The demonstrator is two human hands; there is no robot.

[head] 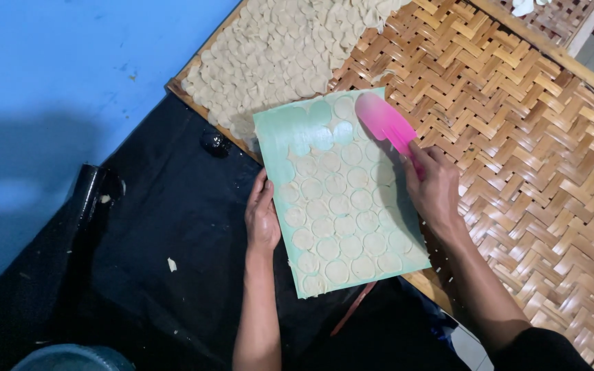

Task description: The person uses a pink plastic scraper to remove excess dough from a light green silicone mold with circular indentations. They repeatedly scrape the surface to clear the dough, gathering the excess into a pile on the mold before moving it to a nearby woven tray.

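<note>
A green rectangular board (274, 130) rests with its far end on a woven bamboo tray (531, 151). Rows of thin round dough discs (342, 220) cover most of the board; its far left corner is bare. My left hand (262, 214) grips the board's left edge. My right hand (436, 189) holds a pink flat spatula (384, 120), its blade lying over the board's far right corner. A heap of pale dough discs (276, 51) is spread over the tray's far left part.
Black sheeting (166, 227) covers the surface under the board's near end. A blue wall or floor (63, 69) lies to the left. A small dark round object (214, 142) sits by the tray's corner. A grey bucket rim (70, 357) shows bottom left.
</note>
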